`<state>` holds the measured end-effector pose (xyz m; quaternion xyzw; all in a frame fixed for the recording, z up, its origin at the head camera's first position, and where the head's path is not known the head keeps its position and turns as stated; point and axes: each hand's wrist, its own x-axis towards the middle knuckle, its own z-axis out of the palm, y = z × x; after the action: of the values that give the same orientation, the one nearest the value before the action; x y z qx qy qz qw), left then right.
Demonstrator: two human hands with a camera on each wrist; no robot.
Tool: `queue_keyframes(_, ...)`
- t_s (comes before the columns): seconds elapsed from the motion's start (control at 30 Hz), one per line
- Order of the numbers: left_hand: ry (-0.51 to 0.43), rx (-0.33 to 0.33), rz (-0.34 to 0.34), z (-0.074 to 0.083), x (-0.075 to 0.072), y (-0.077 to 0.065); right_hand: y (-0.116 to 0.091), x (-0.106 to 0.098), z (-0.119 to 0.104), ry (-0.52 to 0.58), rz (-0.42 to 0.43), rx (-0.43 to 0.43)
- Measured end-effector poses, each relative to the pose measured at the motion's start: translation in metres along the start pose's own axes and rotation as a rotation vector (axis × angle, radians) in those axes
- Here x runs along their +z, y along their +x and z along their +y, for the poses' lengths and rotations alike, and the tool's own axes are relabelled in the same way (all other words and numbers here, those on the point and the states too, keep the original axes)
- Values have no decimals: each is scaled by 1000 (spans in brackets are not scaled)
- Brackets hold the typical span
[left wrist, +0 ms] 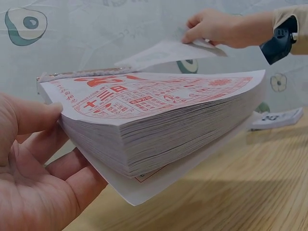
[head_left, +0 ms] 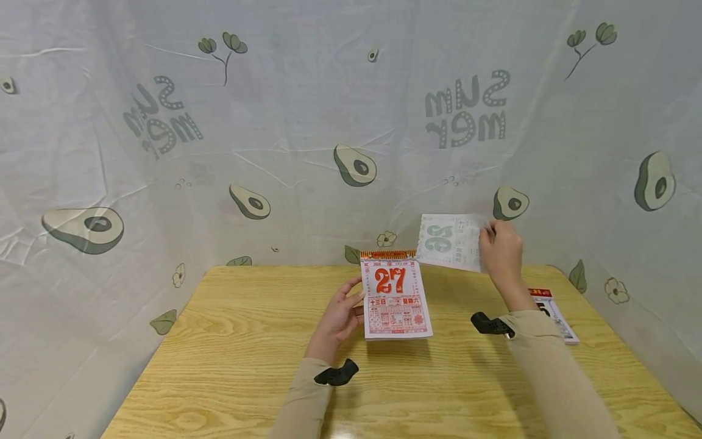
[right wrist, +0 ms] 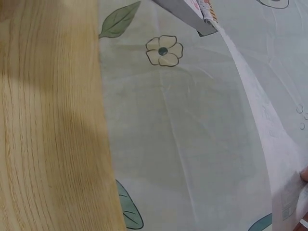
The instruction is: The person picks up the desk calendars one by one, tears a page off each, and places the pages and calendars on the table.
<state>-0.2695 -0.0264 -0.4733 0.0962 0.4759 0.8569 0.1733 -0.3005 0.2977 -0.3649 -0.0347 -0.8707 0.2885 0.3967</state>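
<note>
A thick tear-off calendar (head_left: 397, 305) shows a red 27 on its top page, tilted up above the table. My left hand (head_left: 338, 317) grips it by its left edge, with the thumb (left wrist: 38, 118) on top and fingers beneath the pad. To the right, my right hand (head_left: 503, 253) pinches a thin calendar page (head_left: 446, 241) by its far end. That page is turned over, a reversed 26 faintly visible through it. Its ragged edge meets the calendar's upper right corner, beside the red and gold header strip (head_left: 388, 255).
A second, smaller-looking calendar (head_left: 559, 320) with a red header lies at the table's right side, partly behind my right forearm. The wooden table (head_left: 230, 347) ends at a hanging cloth (head_left: 296, 122) printed with avocados, leaves and flowers.
</note>
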Motion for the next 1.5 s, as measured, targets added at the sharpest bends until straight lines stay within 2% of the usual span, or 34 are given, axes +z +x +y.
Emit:
queue_keyframes(0.33, 2, 9, 0, 4, -5, -2, -1, 3, 0, 5, 4, -4)
queue_keyframes(0.47, -14, 12, 27, 6, -10, -5, -1, 0, 2, 25, 61, 6)
queue_keyframes(0.6, -23, 23, 74, 10, -17, -7, -1, -1, 5, 18, 101, -67)
queue_keyframes(0.73, -18, 31, 81, 15, -24, -8, -3, 2, 5, 36, 102, -161)
queue_keyframes(0.83, -23, 27, 79, 17, -28, -10, -5, 5, 4, 50, 93, -182)
queue_keyframes(1.0, -6, 28, 82, 30, -28, -22, -13, 10, 2, 53, 58, -214)
queue_keyframes(1.1, -11, 34, 103, 38, -30, -29, -18, 13, -1, 54, 66, -234)
queue_keyframes(1.27, -29, 55, 153, 40, -41, -29, -27, 17, -8, 60, 77, -253)
queue_keyframes(1.5, -2, 91, 214, 41, -55, -27, -44, 25, -15, 65, 98, -307)
